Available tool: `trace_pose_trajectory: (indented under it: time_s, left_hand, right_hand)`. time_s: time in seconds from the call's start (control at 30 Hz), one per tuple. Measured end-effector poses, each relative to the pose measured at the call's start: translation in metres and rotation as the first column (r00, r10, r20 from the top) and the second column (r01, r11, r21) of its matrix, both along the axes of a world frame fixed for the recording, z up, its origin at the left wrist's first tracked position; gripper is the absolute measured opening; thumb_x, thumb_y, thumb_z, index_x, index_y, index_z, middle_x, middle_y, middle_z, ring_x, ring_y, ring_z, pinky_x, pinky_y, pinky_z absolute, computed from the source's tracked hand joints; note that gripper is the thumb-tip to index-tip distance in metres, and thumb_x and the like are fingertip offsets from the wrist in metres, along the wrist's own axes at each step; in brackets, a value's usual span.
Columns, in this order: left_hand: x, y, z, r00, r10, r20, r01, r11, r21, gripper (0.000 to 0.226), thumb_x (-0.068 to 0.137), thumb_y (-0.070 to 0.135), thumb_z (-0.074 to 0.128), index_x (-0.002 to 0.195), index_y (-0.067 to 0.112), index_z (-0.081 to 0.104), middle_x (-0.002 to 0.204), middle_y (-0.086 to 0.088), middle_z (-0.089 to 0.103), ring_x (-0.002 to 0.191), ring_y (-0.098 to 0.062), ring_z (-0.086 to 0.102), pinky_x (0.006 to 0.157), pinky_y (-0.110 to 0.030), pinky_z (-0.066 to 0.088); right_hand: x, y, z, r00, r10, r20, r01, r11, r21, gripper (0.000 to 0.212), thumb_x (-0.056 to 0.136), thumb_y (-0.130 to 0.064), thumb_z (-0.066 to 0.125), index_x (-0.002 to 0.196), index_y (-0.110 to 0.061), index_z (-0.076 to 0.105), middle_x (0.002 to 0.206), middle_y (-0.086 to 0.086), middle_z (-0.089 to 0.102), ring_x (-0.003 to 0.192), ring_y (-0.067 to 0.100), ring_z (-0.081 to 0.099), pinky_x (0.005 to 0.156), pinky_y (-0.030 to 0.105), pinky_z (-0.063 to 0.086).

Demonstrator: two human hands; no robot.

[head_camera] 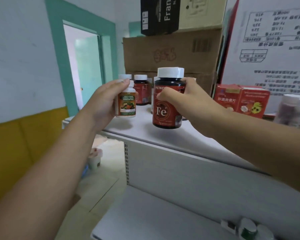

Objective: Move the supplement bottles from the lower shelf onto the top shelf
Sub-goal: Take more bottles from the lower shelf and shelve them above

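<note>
My left hand (103,101) grips a small white multivitamin bottle (127,106) with an orange and green label, held just above the left end of the white top shelf (145,130). My right hand (189,99) grips a larger dark bottle (168,99) with a white cap and a red "Fe" label, also raised over the top shelf. Behind them, dark bottles with white caps (141,89) stand on the top shelf. The lower shelf (145,215) shows white caps and a green-labelled bottle (248,229) at its near right.
Stacked cardboard boxes (171,52) fill the back of the top shelf. Red supplement cartons (241,101) and blurred white-capped jars (294,110) stand on the right. A white board with writing (274,45) leans behind them. A teal door frame (59,66) is at the left.
</note>
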State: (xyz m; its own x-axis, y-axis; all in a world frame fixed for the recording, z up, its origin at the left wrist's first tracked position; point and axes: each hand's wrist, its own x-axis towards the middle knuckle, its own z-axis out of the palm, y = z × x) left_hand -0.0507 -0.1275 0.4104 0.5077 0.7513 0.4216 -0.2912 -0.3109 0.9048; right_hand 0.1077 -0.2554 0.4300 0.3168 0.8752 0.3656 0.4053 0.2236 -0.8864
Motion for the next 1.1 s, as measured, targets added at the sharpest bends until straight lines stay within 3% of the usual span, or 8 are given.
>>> trace_pose_trajectory:
  time_s: [0.17,0.37,0.5,0.53,0.67,0.8,0.93,1.1]
  left_hand:
    - [-0.031,0.061,0.011,0.995,-0.027,-0.099,0.036,0.995,0.090,0.023,0.096,0.034,0.054,0.103,0.018,0.069,0.097,-0.002,0.072,0.092,-0.016,0.068,0.083,-0.036,0.055]
    - [-0.050,0.134,0.017,0.971,-0.087,-0.221,0.126,0.977,0.170,0.040,0.074,0.044,0.063,0.105,0.020,0.071,0.095,-0.001,0.074,0.091,-0.014,0.070,0.084,-0.034,0.055]
    - [-0.049,0.174,0.013,0.964,-0.109,-0.241,0.150,0.976,0.157,0.036,0.071,0.044,0.065,0.098,0.022,0.073,0.089,0.005,0.075,0.087,-0.010,0.068,0.084,-0.034,0.053]
    - [-0.048,0.182,0.011,0.965,-0.120,-0.231,0.157,0.977,0.147,0.035,0.071,0.044,0.066,0.096,0.022,0.073,0.087,0.006,0.075,0.086,-0.010,0.069,0.084,-0.035,0.052]
    - [-0.041,0.206,0.006,0.970,-0.169,-0.177,0.190,0.976,0.110,0.037,0.070,0.043,0.067,0.097,0.019,0.073,0.084,0.005,0.075,0.082,-0.010,0.069,0.082,-0.036,0.053]
    - [-0.035,0.217,0.001,0.969,-0.193,-0.151,0.212,0.971,0.115,0.024,0.082,0.038,0.067,0.095,0.019,0.074,0.085,0.002,0.076,0.082,-0.014,0.072,0.080,-0.039,0.057]
    - [-0.030,0.223,-0.002,0.966,-0.198,-0.165,0.220,0.968,0.125,0.033,0.073,0.044,0.068,0.097,0.023,0.074,0.090,0.003,0.077,0.091,-0.017,0.072,0.091,-0.044,0.057]
    - [-0.023,0.227,-0.004,0.959,-0.208,-0.194,0.240,0.957,0.163,0.027,0.078,0.046,0.067,0.096,0.027,0.073,0.090,0.009,0.076,0.098,-0.017,0.070,0.094,-0.045,0.056]
  right_hand:
    - [-0.021,0.049,-0.004,0.998,-0.042,0.052,0.044,0.998,-0.038,0.049,0.078,-0.030,0.073,0.120,-0.018,0.050,0.103,0.000,0.070,0.096,0.017,0.068,0.086,0.038,0.053]
    - [-0.047,0.118,-0.006,0.991,-0.113,0.067,0.115,0.993,-0.032,0.057,0.078,-0.028,0.078,0.126,-0.022,0.047,0.108,-0.003,0.067,0.101,0.016,0.066,0.092,0.041,0.052]
    - [-0.057,0.161,-0.010,0.981,-0.191,0.045,0.192,0.981,-0.016,0.029,0.080,-0.021,0.078,0.102,-0.029,0.061,0.096,-0.007,0.071,0.093,0.011,0.069,0.088,0.037,0.055]
    - [-0.059,0.171,-0.012,0.975,-0.217,0.042,0.218,0.976,-0.020,0.029,0.079,-0.022,0.078,0.103,-0.029,0.063,0.097,-0.006,0.073,0.092,0.012,0.070,0.088,0.037,0.056]
    - [-0.053,0.197,-0.012,0.930,-0.365,0.053,0.366,0.930,-0.025,0.065,0.068,-0.034,0.083,0.124,-0.017,0.055,0.109,-0.003,0.069,0.098,0.015,0.068,0.087,0.039,0.056]
    - [-0.050,0.204,-0.011,0.878,-0.470,0.091,0.472,0.882,0.000,0.057,0.079,-0.023,0.079,0.127,-0.019,0.048,0.109,-0.006,0.063,0.101,0.013,0.062,0.083,0.030,0.053]
    - [-0.050,0.207,-0.015,0.855,-0.505,0.120,0.506,0.862,0.019,0.054,0.081,-0.020,0.076,0.128,-0.021,0.049,0.106,-0.009,0.062,0.097,0.010,0.062,0.080,0.028,0.052]
    - [-0.047,0.211,-0.021,0.821,-0.552,0.146,0.551,0.833,0.045,0.059,0.084,-0.023,0.073,0.135,-0.017,0.046,0.115,-0.005,0.062,0.101,0.010,0.061,0.083,0.027,0.049]
